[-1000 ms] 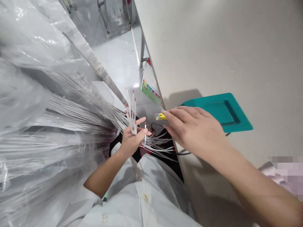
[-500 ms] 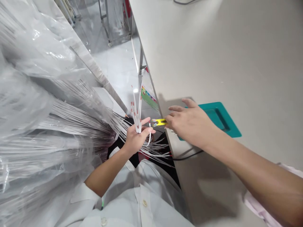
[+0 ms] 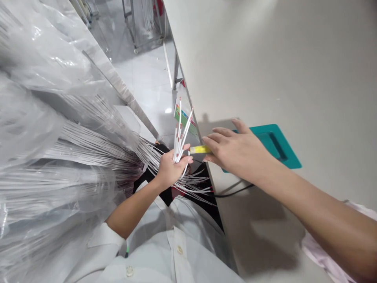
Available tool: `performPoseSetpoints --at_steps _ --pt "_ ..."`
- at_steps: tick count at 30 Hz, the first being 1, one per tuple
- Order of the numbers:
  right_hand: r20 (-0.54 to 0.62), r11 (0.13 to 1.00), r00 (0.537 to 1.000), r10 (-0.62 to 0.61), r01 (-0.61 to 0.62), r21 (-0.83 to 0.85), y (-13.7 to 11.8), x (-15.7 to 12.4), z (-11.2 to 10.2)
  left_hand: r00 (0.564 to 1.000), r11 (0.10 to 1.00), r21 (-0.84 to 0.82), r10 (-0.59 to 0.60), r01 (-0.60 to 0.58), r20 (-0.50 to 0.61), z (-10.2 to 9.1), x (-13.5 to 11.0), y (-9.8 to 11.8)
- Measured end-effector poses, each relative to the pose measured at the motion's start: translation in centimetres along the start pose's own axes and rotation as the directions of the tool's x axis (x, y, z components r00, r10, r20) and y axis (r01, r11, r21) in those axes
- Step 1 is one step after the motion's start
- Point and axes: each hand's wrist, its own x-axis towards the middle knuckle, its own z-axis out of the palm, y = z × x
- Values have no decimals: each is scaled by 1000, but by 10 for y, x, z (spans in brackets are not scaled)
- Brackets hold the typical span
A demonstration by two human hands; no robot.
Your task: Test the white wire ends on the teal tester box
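Observation:
My left hand (image 3: pixel 171 169) is closed round a small bunch of white wires (image 3: pixel 183 131) with reddish tips, which fan upward above the fingers. One wire stands apart from the bunch at my thumb and forefinger. My right hand (image 3: pixel 228 147) grips a small yellow hand tool (image 3: pixel 199 149); my fingers cover its right part, and blur hides its exact kind. The tool's left end is at that single wire, close to my left fingertips. Whether it touches the wire I cannot tell. More white wires (image 3: pixel 193 184) lie across my lap below the left hand.
Large bundles of white wires (image 3: pixel 88 145) in clear plastic bags fill the left side. A teal tray (image 3: pixel 290 157) lies on the pale table (image 3: pixel 279 78) under my right hand. A black cable (image 3: pixel 235 193) crosses the table edge. A metal rack (image 3: pixel 132 23) stands behind.
The wire bunch in my left hand has tilted to the right. The yellow tool has turned slightly and its left end is now closer to the single wire.

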Motion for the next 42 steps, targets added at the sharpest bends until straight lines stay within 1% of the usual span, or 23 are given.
performPoseSetpoints --at_steps 4,10,12,14,16,18,20,21,22,23,24,25,27,28,32,33,35,36,37,38,39,41,42 --pt "-26 999 999 25 -24 35 -2 -3 5 1000 1000 19 2 -2 -21 -1 -2 0" --pt "7 1000 1000 26 -26 6 -3 -2 6 1000 999 -49 -17 16 -18 -7 -5 0" --pt "-22 999 999 26 -25 19 -3 -2 5 1000 997 -78 -24 22 -17 -10 -7 0" --pt "-98 997 995 12 -4 81 -5 -2 3 999 993 -117 -37 33 -34 -12 -10 1" --pt "-216 981 976 20 23 193 -13 -5 0 996 984 -169 -66 56 -52 -15 -14 3" --pt "-344 943 936 78 42 329 -27 -8 -1 994 973 -216 -91 77 -55 -18 -18 5" --pt "-426 889 889 166 52 455 -46 -10 0 993 967 -238 -103 89 -49 -22 -22 7" --pt "-434 850 866 249 20 527 -55 -10 1 994 966 -241 -103 90 -44 -24 -24 7" --pt "-404 789 851 337 -22 614 -63 -10 3 995 967 -240 -99 89 -33 -25 -26 8" --pt "-328 697 847 419 -69 714 -70 -8 5 996 967 -239 -92 85 -18 -27 -27 9" --pt "-239 586 850 470 -98 804 -75 -6 8 997 968 -239 -80 78 -1 -28 -29 10" --pt "-174 479 853 493 -99 872 -78 -4 10 998 970 -236 -63 66 19 -30 -31 11" --pt "-93 297 862 499 -69 952 -82 1 16 998 975 -220 -20 32 60 -32 -34 13" --pt "-82 237 859 506 -47 970 -83 2 19 997 979 -204 1 15 79 -33 -35 14" --pt "-8 64 834 552 -33 997 -85 2 34 991 993 -103 70 -58 115 -37 -40 13" --pt "23 14 836 548 -36 999 -86 1 38 990 994 -87 82 -73 112 -37 -40 11" --pt "90 -79 858 506 -57 995 -88 -1 42 991 994 -69 95 -89 93 -38 -41 5" --pt "111 -98 870 480 -73 993 -88 -2 42 992 994 -59 92 -88 84 -38 -41 1" --pt "117 -88 881 459 -87 992 -87 -2 41 993 995 -46 88 -85 78 -38 -40 -3" --pt "106 -48 887 449 -94 994 -85 -2 38 994 996 -29 88 -86 71 -37 -40 -7" --pt "82 12 888 452 -98 995 -82 -3 34 993 996 -12 88 -87 73 -37 -40 -11" --pt "13 127 866 499 -88 988 -75 -4 28 993 997 25 63 -66 102 -37 -40 -17" --pt "-4 146 843 538 -88 985 -71 -4 26 991 998 43 32 -38 131 -37 -40 -19"
